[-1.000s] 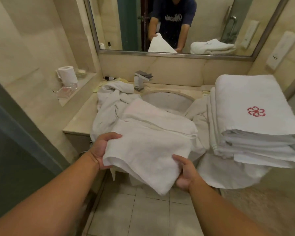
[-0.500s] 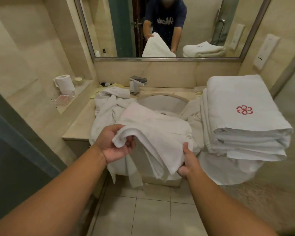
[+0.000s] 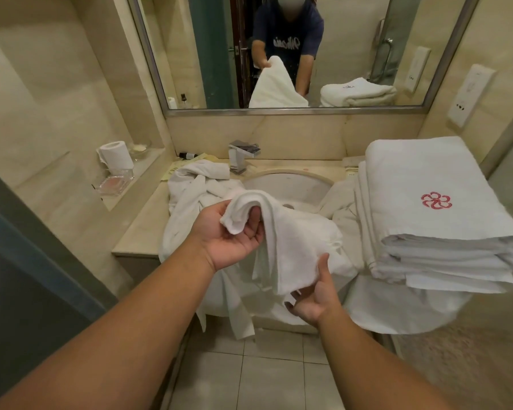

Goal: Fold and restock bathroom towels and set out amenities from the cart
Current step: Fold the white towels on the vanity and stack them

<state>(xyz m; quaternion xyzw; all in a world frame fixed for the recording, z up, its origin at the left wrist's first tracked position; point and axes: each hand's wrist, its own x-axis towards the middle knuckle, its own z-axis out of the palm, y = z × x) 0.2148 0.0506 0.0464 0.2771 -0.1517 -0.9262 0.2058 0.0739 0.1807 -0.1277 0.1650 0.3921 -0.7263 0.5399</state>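
A small white towel hangs in front of the sink, held by both hands. My left hand is palm up with its fingers curled round the towel's top fold. Lower down, my right hand pinches the towel's bottom edge between thumb and fingers. A stack of folded white towels with a red flower emblem sits on the counter at the right. More loose white towels lie crumpled on the counter's left and drape over its front.
The sink basin and chrome faucet lie behind the towel. A toilet roll and a clear soap dish stand on the left ledge. A small dark bottle lies by the wall. A mirror hangs above.
The towel went from spread flat between both hands to bunched and hanging. My left hand turned palm up and rose with the top fold; my right hand dropped to the bottom edge.
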